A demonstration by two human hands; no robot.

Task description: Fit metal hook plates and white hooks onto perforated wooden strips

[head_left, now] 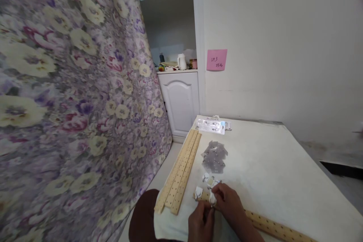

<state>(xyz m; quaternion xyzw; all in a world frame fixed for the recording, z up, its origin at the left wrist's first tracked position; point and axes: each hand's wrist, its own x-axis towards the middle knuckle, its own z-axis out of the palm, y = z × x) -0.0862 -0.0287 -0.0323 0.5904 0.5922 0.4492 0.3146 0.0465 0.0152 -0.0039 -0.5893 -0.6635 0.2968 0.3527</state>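
A perforated wooden strip [272, 227] lies across the near side of the table under my hands. My right hand [231, 206] is closed, its fingertips pinching a white hook [212, 198] over the strip. Just below it my left hand [200, 222] is closed too, thumb and fingers together by the hook's lower end; what they hold is hidden. Another white hook [199, 192] with a metal loop sits at the strip's left end. Beyond my fingers lie several loose hooks [210, 181], partly overlapping.
Further back is a pile of grey translucent pieces with small metal parts [214, 157]. Clear blister packaging [210, 126] lies at the table's [263, 159] far edge. Several perforated wooden strips [181, 174] line the left edge. A floral curtain [85, 102] hangs on the left.
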